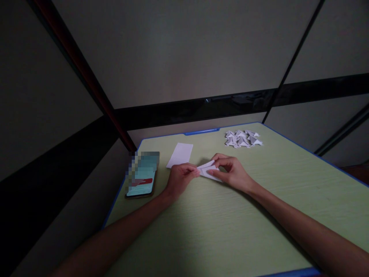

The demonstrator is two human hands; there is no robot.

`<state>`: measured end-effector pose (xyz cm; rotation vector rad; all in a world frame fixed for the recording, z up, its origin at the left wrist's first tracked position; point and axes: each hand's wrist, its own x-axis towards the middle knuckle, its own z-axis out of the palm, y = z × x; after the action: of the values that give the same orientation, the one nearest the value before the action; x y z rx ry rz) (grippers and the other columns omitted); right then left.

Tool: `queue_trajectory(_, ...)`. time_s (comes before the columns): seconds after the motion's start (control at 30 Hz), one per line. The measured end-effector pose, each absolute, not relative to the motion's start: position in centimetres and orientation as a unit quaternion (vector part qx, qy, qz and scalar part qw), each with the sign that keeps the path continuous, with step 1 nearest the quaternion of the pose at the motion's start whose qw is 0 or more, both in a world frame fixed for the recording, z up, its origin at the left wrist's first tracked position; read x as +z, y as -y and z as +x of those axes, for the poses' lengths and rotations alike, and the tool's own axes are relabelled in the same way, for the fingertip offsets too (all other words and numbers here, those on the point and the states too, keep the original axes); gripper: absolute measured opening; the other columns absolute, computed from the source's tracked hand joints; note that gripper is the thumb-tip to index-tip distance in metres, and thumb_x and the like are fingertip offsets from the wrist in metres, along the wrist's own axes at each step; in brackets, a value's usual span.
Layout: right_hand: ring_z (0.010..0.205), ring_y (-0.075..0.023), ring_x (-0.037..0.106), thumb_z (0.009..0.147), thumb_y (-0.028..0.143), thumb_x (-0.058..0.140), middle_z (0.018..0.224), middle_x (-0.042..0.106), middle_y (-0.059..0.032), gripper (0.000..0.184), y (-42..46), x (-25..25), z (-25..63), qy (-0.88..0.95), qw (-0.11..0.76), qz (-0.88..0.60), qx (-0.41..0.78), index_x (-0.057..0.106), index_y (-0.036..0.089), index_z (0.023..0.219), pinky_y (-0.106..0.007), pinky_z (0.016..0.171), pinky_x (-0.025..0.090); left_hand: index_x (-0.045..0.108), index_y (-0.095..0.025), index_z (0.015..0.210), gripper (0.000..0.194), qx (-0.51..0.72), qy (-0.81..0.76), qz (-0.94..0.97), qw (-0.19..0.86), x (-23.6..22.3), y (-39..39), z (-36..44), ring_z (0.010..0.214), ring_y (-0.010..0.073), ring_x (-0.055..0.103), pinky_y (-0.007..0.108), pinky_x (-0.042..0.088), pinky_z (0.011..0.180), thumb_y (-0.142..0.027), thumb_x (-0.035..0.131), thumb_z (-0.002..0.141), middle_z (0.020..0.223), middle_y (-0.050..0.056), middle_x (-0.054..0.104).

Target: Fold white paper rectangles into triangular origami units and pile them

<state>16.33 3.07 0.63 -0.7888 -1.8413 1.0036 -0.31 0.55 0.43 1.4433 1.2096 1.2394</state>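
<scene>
A small piece of folded white paper [206, 170] is held between my two hands just above the middle of the table. My left hand [181, 177] pinches its left end between thumb and fingers. On the right, my right hand [230, 172] grips the other end, thumb in front and fingers behind. The upper edge of the paper stands up in a fold. Parts of the paper are hidden behind my fingers. A flat sheet of white paper [181, 153] lies just beyond my left hand.
The light green table [184, 234] has a blue edge. A phone [142, 177] with a lit screen lies at the left side. Several folded white paper figures [242, 139] sit in rows at the far right. Behind the table stand panelled doors [187, 50] with a black band.
</scene>
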Motion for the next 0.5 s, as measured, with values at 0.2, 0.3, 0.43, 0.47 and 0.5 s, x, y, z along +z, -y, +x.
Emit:
queue_trajectory(0.2,0.051,-0.0084,0.04,0.061,0.027,0.062,0.055,0.044,0.0014,0.023,-3.19,0.66,16.15,0.717,0.424,-0.382,0.402,0.052,0.014,0.046,-0.023,0.047,0.029,0.061,-0.013,0.054,0.006,0.514,-0.484,0.56,0.434,0.34,-0.59,-0.22,0.055,0.011,0.051,0.021,0.038,0.054,-0.018,0.06,0.058,0.058,0.001,0.06)
queue_trajectory(0.3,0.048,-0.0072,0.037,0.06,0.029,0.063,0.052,0.042,0.0022,0.026,-3.17,0.6,15.94,0.695,0.417,-0.404,0.424,0.05,0.014,0.045,-0.022,0.044,0.026,0.059,-0.013,0.052,0.006,0.527,-0.491,0.547,0.427,0.4,-0.58,-0.12,0.054,0.0102,0.051,0.021,0.039,0.054,-0.017,0.061,0.057,0.055,0.0,0.06)
queue_trajectory(0.43,0.043,-0.0057,0.032,0.057,0.031,0.064,0.048,0.041,0.0033,0.027,-3.08,0.52,15.71,0.65,0.418,-0.44,0.458,0.048,0.014,0.044,-0.021,0.039,0.021,0.059,-0.013,0.052,0.006,0.531,-0.502,0.528,0.433,0.62,-0.52,-0.01,0.05,0.0087,0.051,0.019,0.039,0.051,-0.015,0.062,0.056,0.05,-0.002,0.059)
queue_trajectory(0.47,0.042,-0.0056,0.032,0.056,0.031,0.065,0.048,0.042,0.0033,0.027,-3.08,0.49,15.7,0.641,0.422,-0.445,0.461,0.049,0.014,0.044,-0.021,0.039,0.021,0.058,-0.013,0.053,0.006,0.537,-0.498,0.52,0.44,0.66,-0.51,0.02,0.05,0.0085,0.052,0.019,0.039,0.051,-0.015,0.063,0.056,0.05,-0.002,0.059)
queue_trajectory(0.5,0.043,-0.0056,0.033,0.055,0.031,0.065,0.048,0.042,0.0031,0.026,-3.08,0.46,15.7,0.636,0.428,-0.446,0.461,0.049,0.013,0.045,-0.021,0.039,0.022,0.058,-0.013,0.055,0.006,0.546,-0.492,0.508,0.449,0.68,-0.51,0.04,0.05,0.0085,0.053,0.019,0.04,0.051,-0.014,0.064,0.055,0.05,-0.002,0.059)
